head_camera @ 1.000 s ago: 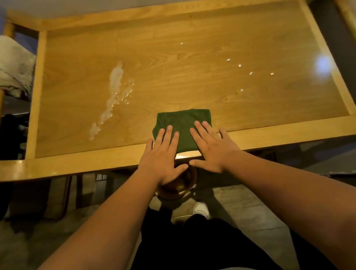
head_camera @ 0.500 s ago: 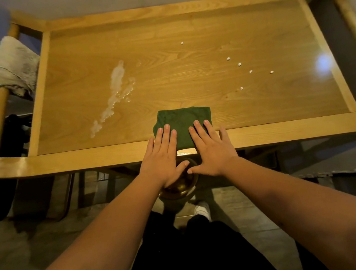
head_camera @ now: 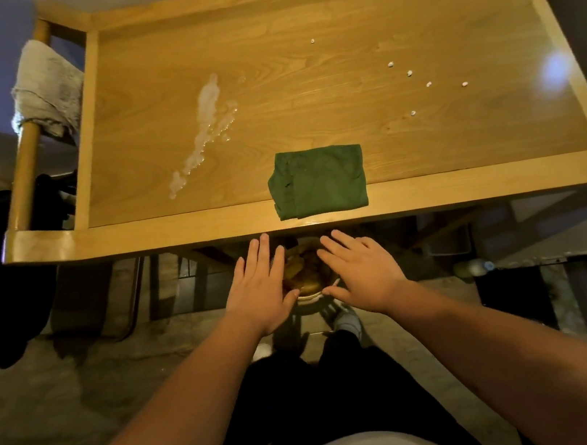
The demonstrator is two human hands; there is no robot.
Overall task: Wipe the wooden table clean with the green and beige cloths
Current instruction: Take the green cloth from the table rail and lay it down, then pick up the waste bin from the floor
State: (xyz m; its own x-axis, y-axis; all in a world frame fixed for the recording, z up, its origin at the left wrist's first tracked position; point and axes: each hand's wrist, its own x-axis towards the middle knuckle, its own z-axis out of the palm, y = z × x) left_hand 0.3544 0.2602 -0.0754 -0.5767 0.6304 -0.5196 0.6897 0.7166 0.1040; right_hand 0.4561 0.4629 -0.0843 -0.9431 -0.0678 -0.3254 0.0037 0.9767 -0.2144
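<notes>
Your left hand [head_camera: 261, 292] and right hand [head_camera: 363, 276] hovered side by side in the lower middle of the frame, just below the near edge of the wooden table [head_camera: 156, 230], palms down with the fingers straight and lightly spread, holding nothing and touching neither cloth. The folded green cloth [head_camera: 318, 181] lay flat at the centre of the frame, its lower part resting over the table's near rail and the rest on the tabletop, just above your fingertips but apart from them. To its left, a pale streak of spilled liquid [head_camera: 205, 125] ran diagonally from the middle of the tabletop down toward the lower-left corner of the top. At the right of the tabletop, a scatter of small white crumbs [head_camera: 409, 73] sat well apart from the green cloth. The beige cloth [head_camera: 45, 89] hung draped over the round side rail [head_camera: 26, 163] in the upper left of the frame. Between your hands, beneath the table edge, a round bowl [head_camera: 305, 275] showed dimly; what it held you could not tell.
</notes>
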